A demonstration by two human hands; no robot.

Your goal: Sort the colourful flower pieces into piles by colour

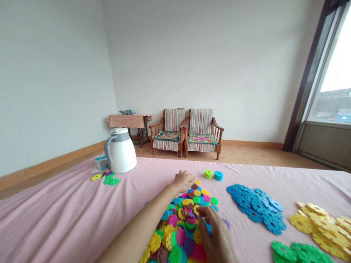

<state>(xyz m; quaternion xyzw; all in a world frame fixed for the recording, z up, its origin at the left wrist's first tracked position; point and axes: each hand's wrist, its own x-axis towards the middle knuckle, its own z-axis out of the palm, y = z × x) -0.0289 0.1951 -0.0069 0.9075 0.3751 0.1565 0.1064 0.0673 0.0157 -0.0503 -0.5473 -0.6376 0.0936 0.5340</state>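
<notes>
Small colourful notched plastic discs [181,237] lie in a long mixed pile on the pink cloth [115,219] in front of me. My left hand [184,181] reaches over the far tip of the pile, palm down, its fingers extended beside a few yellow discs. Over the pile's right side is my right hand [215,230], thumb and fingers curved and apart. Its index fingertip is at a yellow disc [196,209]; whether it touches cannot be made out. Just beyond my left hand stand a lime-green stack [208,174] and a blue stack [218,175] of discs.
To the right lie heaps of blue discs [255,204], yellow discs [323,226] and green discs [298,252]. A white jug [123,155] stands at the far left by a tissue pack [101,162] and loose green discs [111,180]. Two wooden armchairs [201,124] stand by the wall.
</notes>
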